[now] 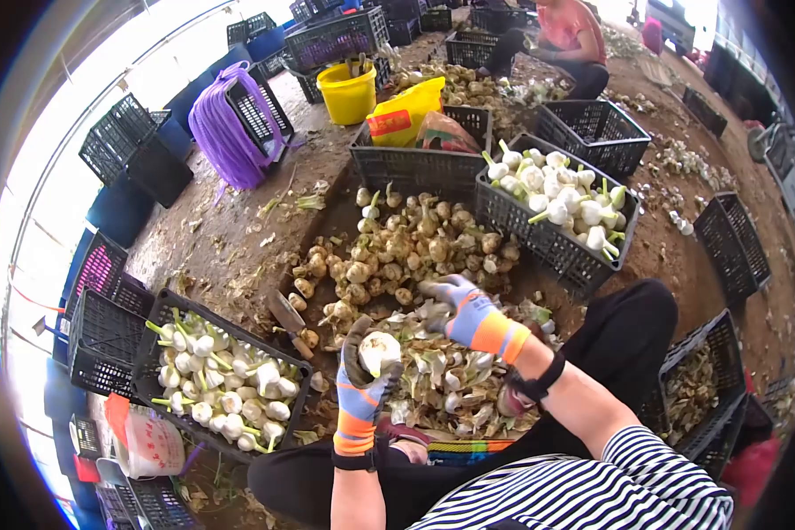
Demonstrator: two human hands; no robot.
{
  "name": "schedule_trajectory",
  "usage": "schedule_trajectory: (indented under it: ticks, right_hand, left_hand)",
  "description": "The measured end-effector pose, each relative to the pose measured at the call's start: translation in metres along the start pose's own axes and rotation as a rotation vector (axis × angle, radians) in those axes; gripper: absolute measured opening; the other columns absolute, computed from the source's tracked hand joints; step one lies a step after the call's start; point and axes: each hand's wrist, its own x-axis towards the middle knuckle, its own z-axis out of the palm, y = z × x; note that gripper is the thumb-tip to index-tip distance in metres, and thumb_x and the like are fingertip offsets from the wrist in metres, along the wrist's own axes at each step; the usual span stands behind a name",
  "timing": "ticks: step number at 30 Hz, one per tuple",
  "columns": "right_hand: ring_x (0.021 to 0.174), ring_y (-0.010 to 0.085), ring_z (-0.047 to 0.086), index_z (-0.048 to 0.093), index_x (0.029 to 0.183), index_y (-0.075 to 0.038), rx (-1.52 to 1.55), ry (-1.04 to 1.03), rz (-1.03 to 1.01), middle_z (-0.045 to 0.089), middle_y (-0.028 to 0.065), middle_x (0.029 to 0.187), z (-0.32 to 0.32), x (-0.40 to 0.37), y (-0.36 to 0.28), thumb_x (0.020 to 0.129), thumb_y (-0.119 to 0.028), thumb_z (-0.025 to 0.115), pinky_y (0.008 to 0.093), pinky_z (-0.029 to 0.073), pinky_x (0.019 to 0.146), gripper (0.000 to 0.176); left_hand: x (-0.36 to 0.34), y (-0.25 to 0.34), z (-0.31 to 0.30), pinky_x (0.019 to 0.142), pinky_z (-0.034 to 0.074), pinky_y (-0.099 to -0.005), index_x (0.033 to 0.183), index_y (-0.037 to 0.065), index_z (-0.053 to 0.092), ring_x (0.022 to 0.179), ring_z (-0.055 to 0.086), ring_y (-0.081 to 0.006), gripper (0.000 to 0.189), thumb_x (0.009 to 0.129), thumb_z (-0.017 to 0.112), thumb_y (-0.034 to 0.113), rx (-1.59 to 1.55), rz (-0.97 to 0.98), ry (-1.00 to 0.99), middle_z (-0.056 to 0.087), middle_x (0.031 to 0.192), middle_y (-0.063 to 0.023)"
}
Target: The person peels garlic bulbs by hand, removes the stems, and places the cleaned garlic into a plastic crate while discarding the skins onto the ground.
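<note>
A peeled white garlic bulb [380, 352] sits in my gloved left hand [359, 389], its fingers wrapped round it. My gloved right hand [468, 311] is up and to the right of the bulb, fingers apart, with nothing visible in it. Below that hand spreads a heap of loose garlic skins [450, 380]. Just beyond lies a pile of unpeeled, soil-brown garlic bulbs [406, 238]. On the ground left of my left hand rests a flat-bladed tool [284, 314] that looks like a knife.
Black crates of white garlic stand at left [305, 397] and right [556, 256]. Behind the pile is a crate [415, 172] with a yellow bag [406, 113], near a yellow bucket [346, 95]. Purple netting [230, 132] drapes a crate. Another person [574, 44] sits farther back.
</note>
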Motion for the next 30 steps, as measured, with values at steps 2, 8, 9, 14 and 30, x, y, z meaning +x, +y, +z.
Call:
schedule_trajectory:
  ticks: [2,8,9,14,30]
  right_hand:
    - [0.093,0.0313,0.061,0.063,0.114,-0.007,0.167,-0.157,-0.170,0.061,0.0154,0.106,-0.012,0.001,-0.037,0.078,-0.021,0.069,0.0343,0.048,0.083,0.039]
    - [0.085,0.0305,0.063,0.063,0.092,-0.003,-0.433,-0.474,-0.263,0.062,0.0130,0.090,-0.014,0.011,-0.081,0.067,-0.019,0.063,0.0395,0.051,0.072,0.029]
    - [0.084,0.0304,0.063,0.063,0.089,-0.003,-0.506,-0.529,-0.308,0.062,0.0134,0.089,-0.013,0.012,-0.087,0.068,-0.019,0.062,0.0390,0.051,0.072,0.027]
    - [0.087,0.0292,0.062,0.061,0.090,-0.003,-0.583,-0.526,-0.383,0.060,0.0136,0.091,-0.006,0.011,-0.094,0.067,-0.021,0.065,0.0379,0.050,0.075,0.030]
    - [0.096,0.0354,0.055,0.055,0.096,-0.003,-0.111,-0.199,-0.129,0.055,0.0180,0.097,0.034,0.000,-0.072,0.066,-0.014,0.064,0.0402,0.046,0.081,0.033]
  left_hand:
    - [0.001,0.006,0.011,0.092,0.045,-0.0298,0.135,-0.001,0.035,0.110,0.052,-0.0189,0.083,0.066,0.080,0.005,0.051,0.017,-0.011,0.048,0.127,-0.0112]
    - [0.000,0.006,0.020,0.096,0.043,-0.0305,0.137,0.001,0.033,0.117,0.048,-0.0193,0.081,0.069,0.077,0.002,0.446,0.173,-0.018,0.044,0.131,-0.0108]
    - [-0.001,0.007,0.020,0.096,0.043,-0.0305,0.137,0.001,0.033,0.117,0.048,-0.0193,0.081,0.069,0.077,0.002,0.444,0.173,-0.018,0.044,0.131,-0.0108]
    - [-0.008,0.009,0.023,0.097,0.043,-0.0307,0.135,0.001,0.036,0.115,0.050,-0.0193,0.077,0.070,0.077,0.002,0.305,0.131,0.024,0.048,0.128,-0.0104]
    - [-0.005,0.003,0.015,0.086,0.049,-0.0291,0.115,-0.003,0.057,0.096,0.059,-0.0166,0.031,0.085,0.064,0.004,-0.193,0.082,0.496,0.061,0.109,-0.0105]
